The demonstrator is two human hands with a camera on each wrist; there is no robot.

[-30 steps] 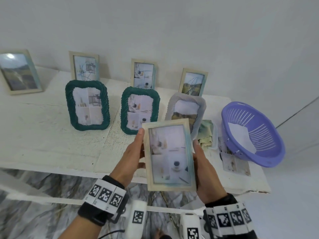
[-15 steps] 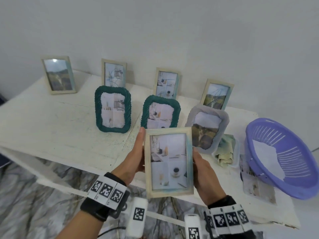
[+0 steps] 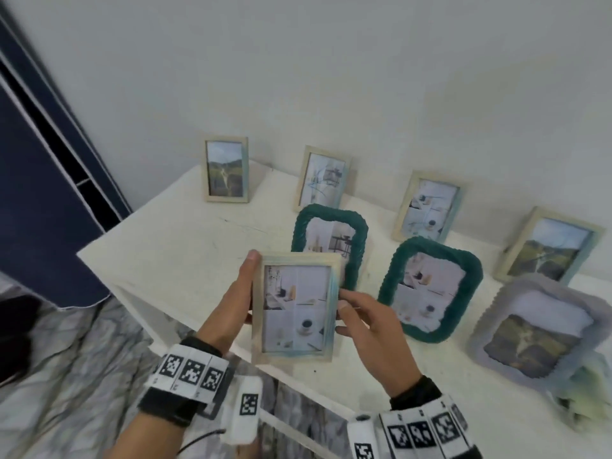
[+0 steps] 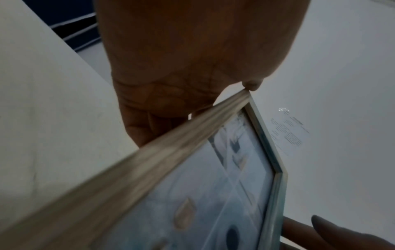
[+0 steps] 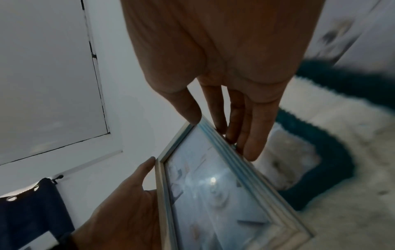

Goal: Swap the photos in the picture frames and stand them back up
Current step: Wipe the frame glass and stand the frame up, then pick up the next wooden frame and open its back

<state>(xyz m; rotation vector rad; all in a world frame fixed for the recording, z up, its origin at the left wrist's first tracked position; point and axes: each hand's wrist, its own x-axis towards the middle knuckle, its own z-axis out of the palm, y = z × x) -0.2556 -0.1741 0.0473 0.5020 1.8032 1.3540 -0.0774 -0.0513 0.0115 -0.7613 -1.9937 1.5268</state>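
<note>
I hold a pale wooden picture frame [image 3: 296,308] upright over the front edge of the white table [image 3: 172,253], its collage photo with a coffee cup facing me. My left hand [image 3: 238,303] grips its left side, one fingertip up at the top left corner. My right hand [image 3: 361,323] pinches the right side, thumb on the front rim and fingers behind. In the right wrist view the frame [image 5: 213,194] sits between both hands. The left wrist view shows its left rail [image 4: 149,160] under my palm.
Several pale frames stand along the wall, the leftmost [image 3: 227,170] showing a landscape. In front stand two green woven frames [image 3: 430,289] and a grey woven one [image 3: 536,329]. A crumpled cloth [image 3: 583,399] lies at the right edge. A dark blue curtain [image 3: 39,193] hangs at the left.
My view has swung left: the purple basket has gone out of sight and the table's left end and the curtain have come in. Both hands still hold the frame, now further left.
</note>
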